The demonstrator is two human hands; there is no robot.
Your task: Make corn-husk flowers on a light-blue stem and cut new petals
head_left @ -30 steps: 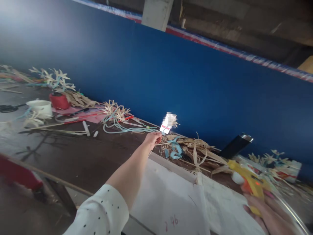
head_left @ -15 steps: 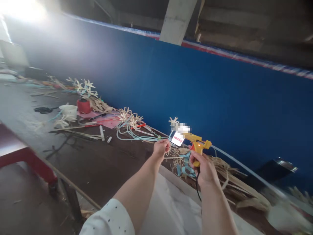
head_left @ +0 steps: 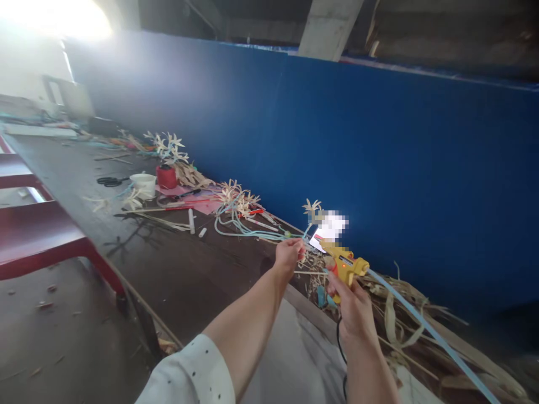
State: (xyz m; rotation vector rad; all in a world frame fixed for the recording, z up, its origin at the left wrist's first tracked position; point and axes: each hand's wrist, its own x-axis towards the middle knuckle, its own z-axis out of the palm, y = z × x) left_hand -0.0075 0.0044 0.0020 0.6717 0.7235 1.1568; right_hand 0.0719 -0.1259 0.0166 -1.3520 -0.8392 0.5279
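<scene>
My left hand (head_left: 289,255) is closed in a pinch on the light-blue stem (head_left: 307,231) of an artificial flower. Its pale, straw-coloured petals (head_left: 312,206) spread above my fingers. In my right hand (head_left: 352,300) is a yellow glue gun (head_left: 346,268), its nozzle pointing up and left, just right of the stem. A small light glows orange on the gun's side. From its back a long translucent glue stick (head_left: 415,317) runs down to the right. Behind the nozzle a bright phone screen (head_left: 332,227) is partly blurred out. Whether nozzle and flower touch, I cannot tell.
More blue-stemmed flowers (head_left: 238,196) lie along the dark table (head_left: 202,269) by a blue wall (head_left: 379,157). Further left are a red container (head_left: 167,177), a white cup (head_left: 144,185) and black scissors (head_left: 112,181). Dry husks (head_left: 421,303) lie at right; red stools (head_left: 50,230) stand at left.
The view has swung, so the table's things sit further right in the picture. The glue gun has dropped slightly and come a little closer to my left hand, its nozzle tilting up more.
</scene>
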